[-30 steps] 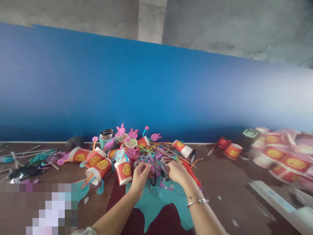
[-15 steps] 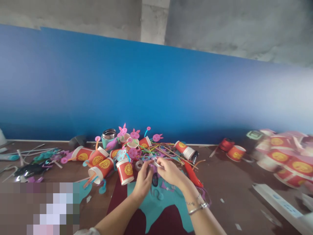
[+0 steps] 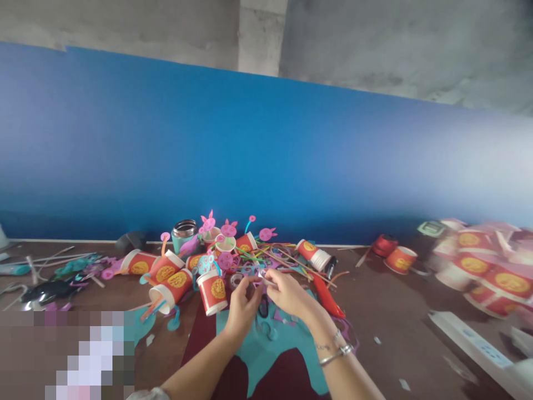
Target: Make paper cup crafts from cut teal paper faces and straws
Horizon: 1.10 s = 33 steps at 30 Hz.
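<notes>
Red paper cups point(image 3: 212, 293) carry yellow emblems and white rims. The cut sheet point(image 3: 268, 347) is turquoise, the rabbit cutout point(image 3: 229, 228) pink, the worktop point(image 3: 370, 314) brown.

Hands point(image 3: 242, 305): two, one left and one right.
Bracelets point(image 3: 343, 350): two, both on the right arm point(image 3: 352, 375).
Cups point(image 3: 212, 291) in the middle: at least eight.
Lying cup stack point(image 3: 313, 255): one.
Single cup point(image 3: 401, 260): one.
Blurred cups point(image 3: 474, 264) at far right: at least four.
Pink paper faces point(image 3: 228, 229): at least four.
Flask point(image 3: 183, 240): one.
</notes>
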Each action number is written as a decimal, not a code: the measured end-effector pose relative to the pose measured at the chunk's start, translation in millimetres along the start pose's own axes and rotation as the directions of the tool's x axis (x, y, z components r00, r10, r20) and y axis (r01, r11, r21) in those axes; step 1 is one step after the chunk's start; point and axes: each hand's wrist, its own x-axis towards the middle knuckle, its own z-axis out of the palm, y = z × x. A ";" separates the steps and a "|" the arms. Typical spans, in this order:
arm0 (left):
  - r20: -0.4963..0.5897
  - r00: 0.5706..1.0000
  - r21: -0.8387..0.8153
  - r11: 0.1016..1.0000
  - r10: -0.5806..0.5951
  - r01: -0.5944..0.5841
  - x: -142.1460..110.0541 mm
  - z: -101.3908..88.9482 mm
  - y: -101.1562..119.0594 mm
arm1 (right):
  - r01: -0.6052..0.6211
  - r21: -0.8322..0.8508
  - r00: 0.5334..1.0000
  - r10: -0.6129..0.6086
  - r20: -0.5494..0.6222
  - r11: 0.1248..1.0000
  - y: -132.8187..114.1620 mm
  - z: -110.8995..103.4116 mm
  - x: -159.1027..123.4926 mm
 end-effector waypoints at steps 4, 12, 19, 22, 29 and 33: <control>-0.040 0.999 -0.090 0.996 -0.028 0.024 2.8 -0.4 0.8 | -0.002 -0.009 1.000 0.002 0.016 1.000 -5.7 2.7 -0.4; -0.041 0.999 -0.123 0.992 0.035 -0.040 3.5 -1.2 4.9 | 0.002 0.104 0.994 0.009 -0.108 0.995 -7.6 11.9 4.2; -0.104 0.993 -0.145 0.987 0.060 -0.075 -0.4 -3.2 13.7 | -0.075 0.550 0.985 0.149 -0.090 0.832 -11.1 29.7 12.1; -0.129 0.991 -0.222 0.973 0.037 -0.065 -0.2 -3.9 18.5 | -0.174 0.611 0.959 0.275 -0.074 0.772 -9.3 34.2 15.5; -0.032 0.982 -0.554 0.821 -0.189 0.140 8.9 -3.5 15.8 | -0.282 0.053 0.901 0.284 -0.328 0.958 14.3 23.5 12.7; -0.016 0.980 -0.609 0.779 -0.199 0.149 9.1 -2.0 10.8 | -0.374 -0.247 0.905 0.292 -0.310 0.894 21.2 20.1 6.5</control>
